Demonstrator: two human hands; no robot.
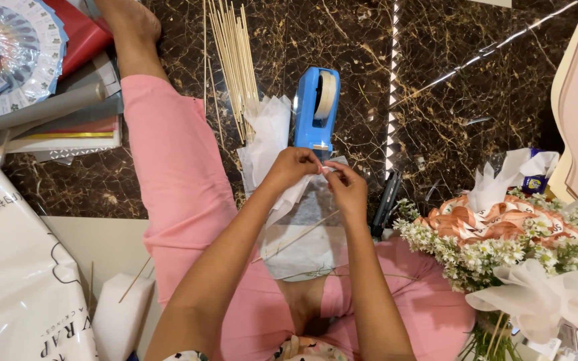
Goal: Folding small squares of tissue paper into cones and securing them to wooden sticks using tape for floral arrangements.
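Your left hand (294,167) and right hand (344,182) met just in front of the blue tape dispenser (316,112), both sets of fingers pinched shut on a short strip of clear tape (323,168) stretched between them. The strip was thin, glossy and nearly invisible, so I judged it featherlight, limp and quick to stick to itself; holding it by its two ends, as you did, looked like the safest grip. Directly beneath your fingers hung a sheet of white tissue paper (270,137), soft, crinkled and easily torn, and below it on your lap lay a frosted wrapping sheet (302,251) with a thin wooden skewer (296,235) across it, stiff but light and likely to snap under a sharp bend. Beyond your fingers, left of the dispenser, a bundle of the same pale skewers (234,50) fanned over the dark marble floor (476,87), which was polished, hard and veined with gold. Well to the right of your fingers sat a bouquet (503,244) of folded peach ribbon ringed by tiny white daisies, delicate and easily crushed. To the left, a white foam block (116,314) rested near your pink trouser leg (172,174), porous and light.
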